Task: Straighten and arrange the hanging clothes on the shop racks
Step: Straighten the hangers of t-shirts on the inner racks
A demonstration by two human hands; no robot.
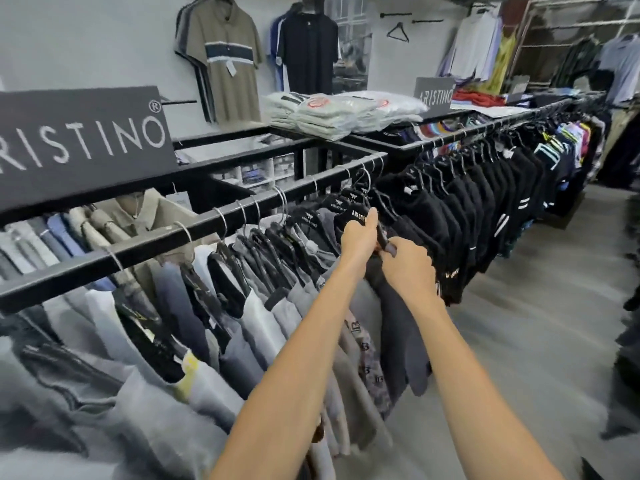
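Both arms reach out toward 12 o'clock. The right hand (410, 263) is clenched on the tip of a black hanger (382, 237), and the left hand (358, 237) grasps the same hanger nearer its neck; its dark garment (398, 327) hangs below. Beyond, at 11 o'clock, the hook meets the rail (194, 223). A hard tug could unhook it or drag the crowded neighbouring hangers askew.

Two hands (360, 237) (410, 265), two "ARISTINO" signs (79, 140) (434, 95), two rails (194, 225) (485, 128), one empty hanger (398, 32) on the wall, two wall shirt groups (225, 57) (306, 50).
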